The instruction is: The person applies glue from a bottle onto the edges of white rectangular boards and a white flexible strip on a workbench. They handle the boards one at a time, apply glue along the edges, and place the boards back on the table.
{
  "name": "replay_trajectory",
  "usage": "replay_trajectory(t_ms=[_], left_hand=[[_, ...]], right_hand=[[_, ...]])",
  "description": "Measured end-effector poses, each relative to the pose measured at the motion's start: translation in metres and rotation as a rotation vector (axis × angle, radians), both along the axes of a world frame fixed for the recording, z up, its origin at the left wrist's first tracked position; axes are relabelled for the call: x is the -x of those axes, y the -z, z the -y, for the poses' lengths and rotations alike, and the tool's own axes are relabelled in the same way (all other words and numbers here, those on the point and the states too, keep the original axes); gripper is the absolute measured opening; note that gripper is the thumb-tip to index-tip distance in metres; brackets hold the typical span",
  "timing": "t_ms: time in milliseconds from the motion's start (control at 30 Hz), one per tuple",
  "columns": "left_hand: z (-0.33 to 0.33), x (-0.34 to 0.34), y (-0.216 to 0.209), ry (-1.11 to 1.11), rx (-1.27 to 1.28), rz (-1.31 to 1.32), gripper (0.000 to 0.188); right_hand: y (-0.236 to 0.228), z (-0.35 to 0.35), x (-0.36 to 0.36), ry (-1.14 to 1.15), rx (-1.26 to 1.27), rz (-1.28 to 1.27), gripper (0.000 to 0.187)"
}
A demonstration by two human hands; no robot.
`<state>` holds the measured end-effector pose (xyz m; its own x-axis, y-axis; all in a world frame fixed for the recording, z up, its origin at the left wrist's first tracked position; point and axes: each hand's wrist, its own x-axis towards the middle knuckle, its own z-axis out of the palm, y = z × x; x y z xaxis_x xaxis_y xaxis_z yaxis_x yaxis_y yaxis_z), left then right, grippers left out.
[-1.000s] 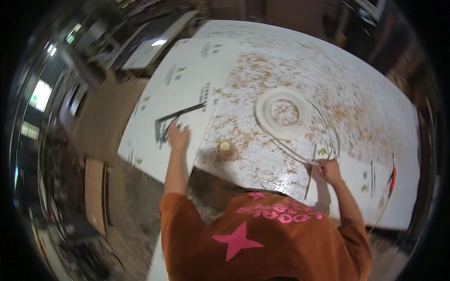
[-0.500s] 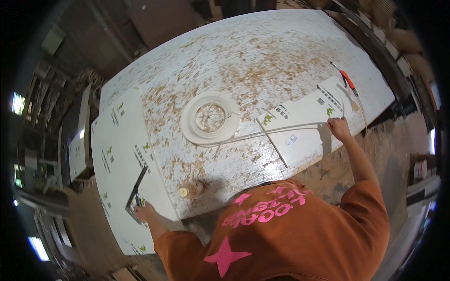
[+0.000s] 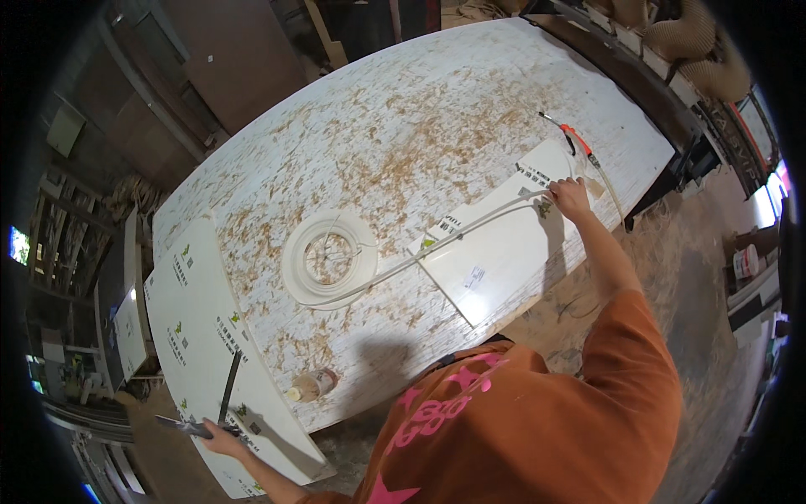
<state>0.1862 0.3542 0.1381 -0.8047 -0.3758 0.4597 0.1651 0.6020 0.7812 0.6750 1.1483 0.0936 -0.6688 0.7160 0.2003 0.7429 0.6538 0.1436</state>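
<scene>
My right hand (image 3: 571, 198) is closed on a narrow white edge-banding strip (image 3: 478, 222) over the right-hand white panel (image 3: 504, 265). The strip runs back to a flat coil (image 3: 291, 267) of the same banding on the table. My left hand (image 3: 221, 439) is closed round a slim dark tool (image 3: 185, 427) with a pale, thin end; its exact kind is unclear. That hand is over the left white panel (image 3: 189, 332). Next to it, a straight black bar (image 3: 230, 382) lies on this panel.
Brown shavings cover much of the white worktable (image 3: 277, 151). A clear bottle (image 3: 315, 385) with a yellowish cap lies near the front edge. An orange-red air blow gun (image 3: 575, 137) with a hose lies at the right. A white bucket (image 3: 745, 262) stands farther right.
My left hand has lifted the dark tool off the left panel, its pale end now pointing left. My right hand has moved the banding strip farther over the right panel. The view has shifted.
</scene>
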Motion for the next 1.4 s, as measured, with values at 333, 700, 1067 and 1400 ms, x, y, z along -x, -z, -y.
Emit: replay_trajectory(t_ms=[333,700,1067,1400], left_hand=[[-0.318,-0.135,-0.013,0.575,0.227,0.256,0.032],[-0.523,-0.197,0.116,0.956,0.672,0.475,0.047],[-0.457,-0.158,0.122,0.628,0.674,0.426,0.044],[-0.452,-0.156,0.142,0.641,0.591,0.289,0.049]], right_hand=[[0.020,-0.128,-0.001,-0.348,0.065,0.055,0.008],[0.051,-0.138,0.027,-0.621,0.210,-0.016,0.011],[0.059,-0.202,0.004,-0.231,0.154,-0.172,0.018],[0.095,-0.223,0.014,-0.207,0.180,-0.334,0.014]])
